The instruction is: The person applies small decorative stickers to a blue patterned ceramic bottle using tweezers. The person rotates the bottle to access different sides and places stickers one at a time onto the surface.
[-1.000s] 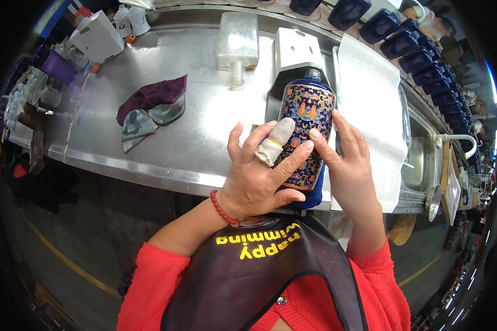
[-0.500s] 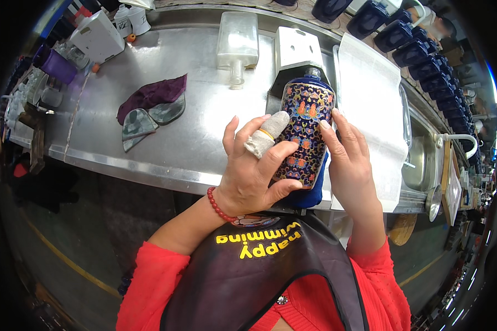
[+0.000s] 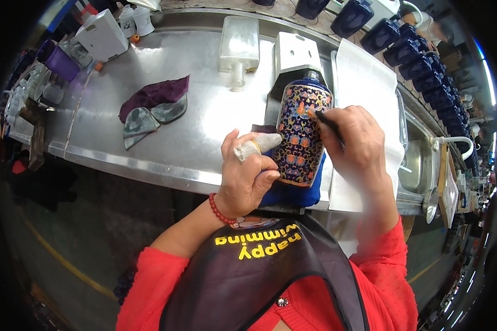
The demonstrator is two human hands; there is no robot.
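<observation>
Our left hand (image 3: 247, 176) clasps the patterned vase (image 3: 301, 135) (tilted on its blue cloth (image 3: 292, 194)) while our right hand (image 3: 359, 143) pinches a thin tool (image 3: 324, 118); we keep the vase steady.

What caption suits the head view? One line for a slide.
Left hand steadies a patterned blue vase on a steel bench while right hand touches it with a thin tool.

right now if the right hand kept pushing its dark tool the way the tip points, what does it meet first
The right hand aims its thin dark tool left, tip apparently already at the patterned blue vase; the vase comes first.
</observation>
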